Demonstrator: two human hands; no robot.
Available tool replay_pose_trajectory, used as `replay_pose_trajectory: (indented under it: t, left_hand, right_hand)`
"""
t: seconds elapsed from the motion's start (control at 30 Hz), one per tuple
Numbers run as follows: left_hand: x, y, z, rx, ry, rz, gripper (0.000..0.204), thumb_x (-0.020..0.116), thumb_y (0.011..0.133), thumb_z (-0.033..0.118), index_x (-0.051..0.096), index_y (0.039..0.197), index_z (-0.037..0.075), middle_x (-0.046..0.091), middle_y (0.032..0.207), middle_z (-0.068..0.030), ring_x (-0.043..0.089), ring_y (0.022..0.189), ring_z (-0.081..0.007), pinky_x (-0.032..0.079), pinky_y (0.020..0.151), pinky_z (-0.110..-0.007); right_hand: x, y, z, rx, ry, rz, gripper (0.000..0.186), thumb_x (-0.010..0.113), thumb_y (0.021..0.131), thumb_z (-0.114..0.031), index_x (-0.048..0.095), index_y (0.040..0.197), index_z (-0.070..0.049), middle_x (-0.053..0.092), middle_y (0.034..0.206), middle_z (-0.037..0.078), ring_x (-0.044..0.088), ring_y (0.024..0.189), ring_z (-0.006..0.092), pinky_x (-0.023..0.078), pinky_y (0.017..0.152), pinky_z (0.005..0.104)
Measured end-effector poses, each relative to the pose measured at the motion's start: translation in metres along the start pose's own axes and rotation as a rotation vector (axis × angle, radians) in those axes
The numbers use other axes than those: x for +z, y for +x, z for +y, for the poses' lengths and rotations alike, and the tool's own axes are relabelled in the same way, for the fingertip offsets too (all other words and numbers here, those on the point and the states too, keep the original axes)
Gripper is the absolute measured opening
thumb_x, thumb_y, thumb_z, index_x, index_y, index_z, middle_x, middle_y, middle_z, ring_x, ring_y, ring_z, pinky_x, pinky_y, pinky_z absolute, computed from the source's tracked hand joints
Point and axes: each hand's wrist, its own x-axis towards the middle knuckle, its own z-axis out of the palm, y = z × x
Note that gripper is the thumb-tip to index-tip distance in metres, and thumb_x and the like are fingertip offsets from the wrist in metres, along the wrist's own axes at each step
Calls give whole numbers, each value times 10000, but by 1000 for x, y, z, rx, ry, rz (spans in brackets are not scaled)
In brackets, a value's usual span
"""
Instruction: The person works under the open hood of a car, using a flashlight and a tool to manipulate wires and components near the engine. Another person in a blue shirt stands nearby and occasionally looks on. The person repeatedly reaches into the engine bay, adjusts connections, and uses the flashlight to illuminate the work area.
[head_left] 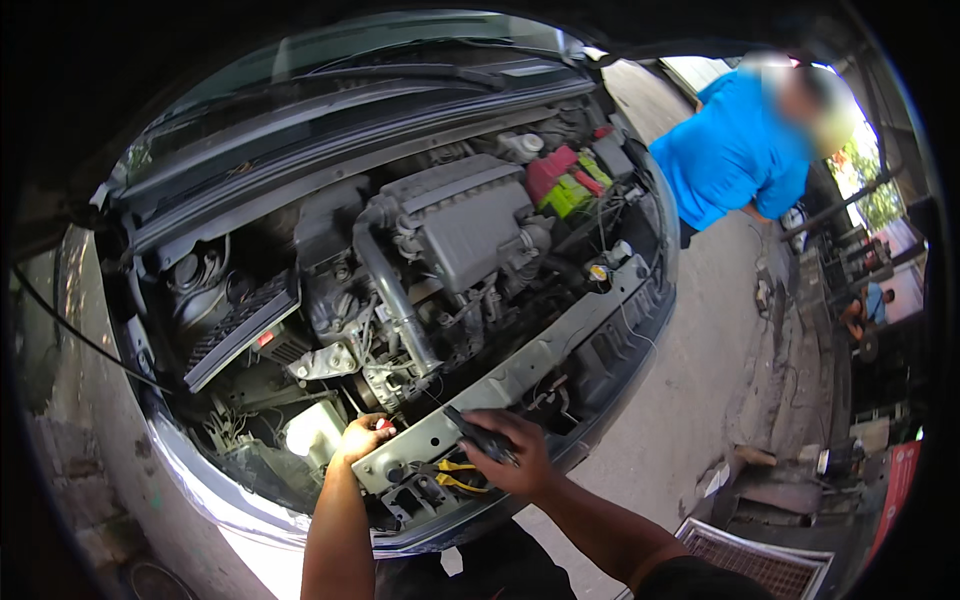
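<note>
My left hand [361,436] reaches into the engine bay just behind the front metal crossmember [570,350], its fingers closed on a small red object [384,426], beside a white plastic reservoir [312,432] and below the alternator [390,388]. To its right, my right hand [522,452] grips a black handheld tool [480,435] over the crossmember, its tip near the bar's upper edge; I cannot make out its exact kind. Yellow-handled pliers [455,478] lie below that tool on the front of the car.
The engine cover [465,235] fills the middle, with a battery [565,190] behind it at right and a loose dark panel [235,345] at left. A person in blue [720,160] stands beside the car; another person [870,310] is farther back. A metal grate [750,560] lies low at right.
</note>
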Motion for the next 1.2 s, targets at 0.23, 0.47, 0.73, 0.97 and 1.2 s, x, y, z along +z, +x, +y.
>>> replay_pose_trajectory:
  t: [0.23,0.47,0.73,0.97,1.2]
  left_hand:
    - [-6,6,-2,-61,-465,-88,736,791,996,231,458,1596,-37,684,1429,-170,701,1252,-265,579,1056,-434]
    - [-52,-34,-31,-127,-652,273,558,728,1011,179,548,1527,67,703,1330,-192,716,1151,-295,602,886,-422]
    - [83,-257,71,530,-407,861,414,718,992,129,632,1336,-84,712,1182,-121,667,1007,-199,542,890,-334]
    - [349,-373,227,661,-502,-93,436,794,951,16,656,1364,1,735,1327,-132,693,1241,-237,547,1072,-377]
    - [444,-423,423,991,-467,-913,642,715,1064,242,449,1601,13,544,1606,-194,473,1528,-352,396,1256,-455]
  right_hand:
    - [-156,-146,-57,-56,-275,355,554,914,772,-27,725,1292,-49,756,1168,240,797,1019,358,653,815,393]
    - [-238,-224,-64,-145,-349,647,571,873,885,-92,600,1382,-31,719,1186,272,755,1071,401,627,904,457]
    - [-347,-304,-53,-526,28,821,473,742,983,-184,578,1405,-47,683,1277,267,717,1151,411,602,972,502]
    - [-465,-395,-90,-312,400,448,597,600,1074,-523,528,1528,-142,565,1445,317,618,935,244,606,760,408]
    - [-496,-346,-103,-594,-168,509,427,693,1009,-257,641,1404,-104,681,1285,226,699,1099,353,571,947,499]
